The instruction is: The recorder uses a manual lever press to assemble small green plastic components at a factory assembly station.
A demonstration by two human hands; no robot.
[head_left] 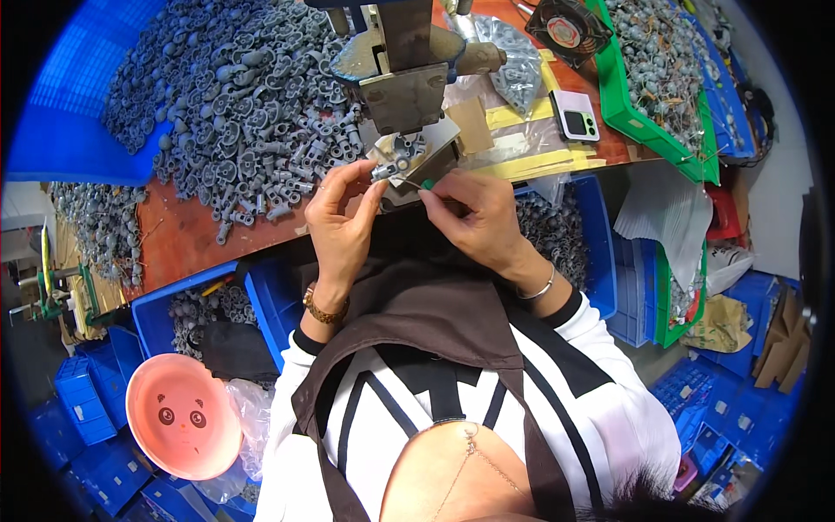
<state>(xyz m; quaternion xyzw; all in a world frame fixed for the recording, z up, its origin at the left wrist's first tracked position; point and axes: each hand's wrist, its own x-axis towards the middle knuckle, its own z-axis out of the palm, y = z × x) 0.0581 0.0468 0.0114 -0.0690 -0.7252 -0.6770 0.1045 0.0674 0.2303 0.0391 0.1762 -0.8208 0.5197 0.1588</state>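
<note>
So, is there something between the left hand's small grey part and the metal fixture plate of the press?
Nothing visible. The left hand pinches the small grey part right at the edge of the metal fixture plate. The right hand stays beside it, holding a green-tipped tool.

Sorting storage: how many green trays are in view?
2: one long green tray of grey parts on the bench, upper right; a second green tray lower, right of the person, between blue bins. Others may be hidden.
</note>
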